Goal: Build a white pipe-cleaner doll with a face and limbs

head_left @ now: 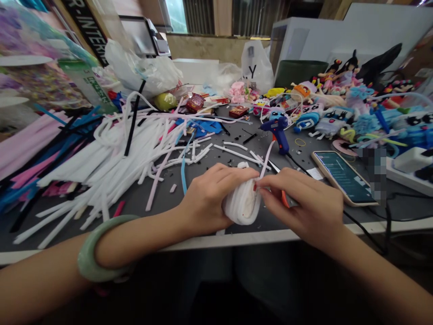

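My left hand (pixel 208 196) is wrapped around a white fuzzy block wound from pipe cleaners (pixel 239 205), held just above the table's front edge. A small red spot shows on the block's near face. The fingertips of my right hand (pixel 304 205) are closed at the block's right side, pinching a pale pink pipe cleaner (pixel 267 158) that sticks up from there. Its lower end is hidden by my fingers. Partly under my right hand lie scissors with an orange handle (pixel 285 199). A blue hot glue gun (pixel 279 134) stands on the table beyond.
A large heap of white pipe cleaners (pixel 118 162) spreads across the left, with pink, blue and black ones. A phone (pixel 345 176) and a power strip (pixel 411 171) lie at right. Finished fuzzy dolls (pixel 333 122) crowd the back right; plastic bags (pixel 144 67) stand behind.
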Action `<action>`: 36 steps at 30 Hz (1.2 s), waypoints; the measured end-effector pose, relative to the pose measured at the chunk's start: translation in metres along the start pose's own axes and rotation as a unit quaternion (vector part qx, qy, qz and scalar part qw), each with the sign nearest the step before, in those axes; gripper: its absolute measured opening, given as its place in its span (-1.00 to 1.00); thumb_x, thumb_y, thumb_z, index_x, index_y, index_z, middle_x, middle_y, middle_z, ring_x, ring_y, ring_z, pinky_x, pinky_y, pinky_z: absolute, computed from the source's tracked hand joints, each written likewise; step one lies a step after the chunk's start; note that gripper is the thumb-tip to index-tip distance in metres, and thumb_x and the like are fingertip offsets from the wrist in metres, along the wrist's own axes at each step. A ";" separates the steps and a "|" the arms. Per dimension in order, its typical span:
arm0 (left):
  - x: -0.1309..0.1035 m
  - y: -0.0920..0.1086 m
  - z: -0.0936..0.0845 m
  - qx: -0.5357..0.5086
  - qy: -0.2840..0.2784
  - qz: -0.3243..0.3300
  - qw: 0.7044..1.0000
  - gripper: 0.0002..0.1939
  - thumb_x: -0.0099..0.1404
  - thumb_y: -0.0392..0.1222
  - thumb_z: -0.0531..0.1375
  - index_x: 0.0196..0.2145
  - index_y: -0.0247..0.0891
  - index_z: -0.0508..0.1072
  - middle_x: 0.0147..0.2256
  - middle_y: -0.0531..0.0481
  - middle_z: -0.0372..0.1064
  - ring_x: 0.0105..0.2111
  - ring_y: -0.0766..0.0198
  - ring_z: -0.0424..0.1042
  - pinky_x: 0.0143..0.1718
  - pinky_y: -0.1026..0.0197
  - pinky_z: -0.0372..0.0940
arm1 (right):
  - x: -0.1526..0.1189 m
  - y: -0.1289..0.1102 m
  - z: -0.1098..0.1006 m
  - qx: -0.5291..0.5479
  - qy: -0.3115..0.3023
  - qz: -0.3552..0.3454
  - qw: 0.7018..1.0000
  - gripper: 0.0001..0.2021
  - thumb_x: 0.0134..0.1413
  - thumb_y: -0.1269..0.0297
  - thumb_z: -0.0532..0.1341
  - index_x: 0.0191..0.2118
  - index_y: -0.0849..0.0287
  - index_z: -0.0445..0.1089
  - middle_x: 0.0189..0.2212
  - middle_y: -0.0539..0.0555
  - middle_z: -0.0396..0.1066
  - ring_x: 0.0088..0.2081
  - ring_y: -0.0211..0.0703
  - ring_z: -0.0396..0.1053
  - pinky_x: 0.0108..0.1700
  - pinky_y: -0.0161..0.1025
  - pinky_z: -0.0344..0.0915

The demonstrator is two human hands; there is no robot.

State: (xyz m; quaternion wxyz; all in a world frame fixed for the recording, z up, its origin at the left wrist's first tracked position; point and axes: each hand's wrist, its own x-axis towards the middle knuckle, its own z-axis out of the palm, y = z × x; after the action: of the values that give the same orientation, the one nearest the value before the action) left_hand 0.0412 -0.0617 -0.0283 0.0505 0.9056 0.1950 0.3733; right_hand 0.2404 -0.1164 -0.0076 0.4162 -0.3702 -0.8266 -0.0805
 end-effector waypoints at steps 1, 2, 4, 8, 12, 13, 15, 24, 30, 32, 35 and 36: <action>0.000 0.000 0.000 -0.003 -0.001 0.001 1.000 -0.47 0.12 -0.28 0.24 0.07 -0.23 0.27 -0.06 -0.10 0.46 -0.13 0.15 0.45 -0.11 0.10 0.34 | 0.000 0.001 0.002 -0.005 -0.001 -0.006 1.000 -0.90 0.16 0.43 0.20 -0.20 0.20 0.41 -0.48 0.01 0.42 -0.45 -0.30 0.35 -0.38 -0.33 0.29; 0.000 0.000 0.001 -0.005 0.000 0.002 1.000 -0.47 0.13 -0.28 0.24 0.07 -0.22 0.26 -0.06 -0.11 0.46 -0.12 0.15 0.45 -0.10 0.10 0.34 | 0.000 0.001 0.003 -0.009 -0.002 -0.010 1.000 -0.90 0.16 0.43 0.20 -0.20 0.20 0.41 -0.47 0.02 0.42 -0.44 -0.30 0.35 -0.38 -0.32 0.29; -0.001 -0.001 0.002 -0.009 0.001 0.003 1.000 -0.48 0.14 -0.28 0.23 0.07 -0.21 0.26 -0.05 -0.10 0.46 -0.10 0.16 0.45 -0.09 0.09 0.34 | -0.001 0.001 0.004 -0.023 -0.001 -0.017 1.000 -0.92 0.17 0.42 0.20 -0.21 0.20 0.40 -0.45 0.02 0.42 -0.43 -0.29 0.36 -0.37 -0.32 0.29; -0.003 -0.003 0.004 -0.005 -0.004 -0.001 1.000 -0.44 0.11 -0.30 0.25 0.08 -0.22 0.26 -0.06 -0.09 0.46 -0.11 0.15 0.45 -0.11 0.10 0.34 | -0.001 -0.001 0.003 -0.074 -0.010 -0.017 0.997 -0.94 0.19 0.41 0.19 -0.24 0.22 0.41 -0.47 0.02 0.41 -0.43 -0.29 0.35 -0.36 -0.31 0.27; -0.003 -0.002 0.004 -0.001 -0.003 -0.001 1.000 -0.43 0.10 -0.32 0.25 0.09 -0.25 0.26 -0.04 -0.09 0.45 -0.10 0.15 0.43 -0.09 0.12 0.33 | 0.000 -0.003 0.001 -0.113 -0.027 -0.033 0.993 -0.92 0.19 0.41 0.18 -0.25 0.28 0.42 -0.46 0.06 0.42 -0.41 -0.23 0.35 -0.36 -0.26 0.27; -0.003 -0.002 0.004 0.000 -0.001 0.002 1.000 -0.43 0.10 -0.33 0.25 0.09 -0.25 0.26 -0.04 -0.09 0.45 -0.10 0.15 0.43 -0.10 0.12 0.33 | 0.000 -0.003 0.001 -0.121 -0.030 -0.043 0.991 -0.91 0.19 0.42 0.18 -0.25 0.30 0.43 -0.45 0.08 0.42 -0.40 -0.20 0.35 -0.36 -0.24 0.28; -0.003 -0.002 0.004 0.003 0.000 0.003 1.000 -0.43 0.10 -0.34 0.25 0.08 -0.25 0.26 -0.05 -0.08 0.45 -0.12 0.16 0.42 -0.10 0.13 0.33 | 0.002 -0.002 0.000 -0.140 -0.036 -0.066 0.987 -0.91 0.18 0.46 0.18 -0.26 0.34 0.43 -0.47 0.11 0.41 -0.41 -0.16 0.34 -0.37 -0.21 0.27; -0.002 -0.002 0.005 0.030 -0.010 0.010 0.999 -0.46 0.10 -0.36 0.22 0.07 -0.29 0.27 -0.06 -0.09 0.46 -0.18 0.14 0.40 -0.13 0.10 0.35 | 0.010 -0.002 0.000 -0.240 -0.058 -0.129 0.960 -0.91 0.14 0.48 0.17 -0.27 0.36 0.42 -0.50 0.14 0.38 -0.44 -0.05 0.32 -0.41 -0.14 0.24; -0.001 -0.001 0.004 0.028 -0.018 0.009 0.999 -0.48 0.12 -0.32 0.22 0.07 -0.29 0.26 -0.07 -0.10 0.46 -0.17 0.15 0.42 -0.11 0.10 0.34 | 0.010 -0.002 0.000 -0.258 -0.058 -0.129 0.956 -0.90 0.16 0.48 0.13 -0.31 0.32 0.39 -0.51 0.14 0.39 -0.44 -0.05 0.32 -0.39 -0.15 0.24; -0.001 -0.002 0.005 0.026 -0.019 0.013 0.999 -0.46 0.12 -0.31 0.23 0.07 -0.29 0.25 -0.06 -0.11 0.46 -0.15 0.15 0.42 -0.10 0.11 0.33 | 0.010 0.000 0.002 -0.255 -0.056 -0.125 0.957 -0.87 0.19 0.46 0.10 -0.32 0.30 0.39 -0.52 0.13 0.37 -0.45 -0.06 0.30 -0.39 -0.16 0.23; -0.002 -0.002 0.004 0.020 -0.027 0.006 0.999 -0.42 0.09 -0.27 0.25 0.09 -0.28 0.23 -0.05 -0.11 0.46 -0.15 0.13 0.43 -0.11 0.11 0.33 | 0.010 0.004 0.006 -0.242 -0.051 -0.117 0.962 -0.82 0.22 0.42 0.04 -0.33 0.27 0.37 -0.52 0.11 0.34 -0.45 -0.08 0.27 -0.41 -0.18 0.19; -0.003 -0.002 0.004 0.018 -0.033 0.002 0.999 -0.41 0.09 -0.26 0.25 0.09 -0.27 0.23 -0.05 -0.11 0.45 -0.15 0.12 0.43 -0.12 0.10 0.33 | 0.010 0.005 0.006 -0.238 -0.049 -0.115 0.963 -0.80 0.23 0.42 0.03 -0.34 0.27 0.37 -0.53 0.10 0.33 -0.45 -0.09 0.25 -0.41 -0.19 0.17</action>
State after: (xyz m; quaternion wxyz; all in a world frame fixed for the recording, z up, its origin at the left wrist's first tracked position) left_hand 0.0416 -0.0607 -0.0332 0.0398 0.9185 0.1981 0.3399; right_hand 0.2361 -0.1050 -0.0052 0.2627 -0.3647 -0.8400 -0.3038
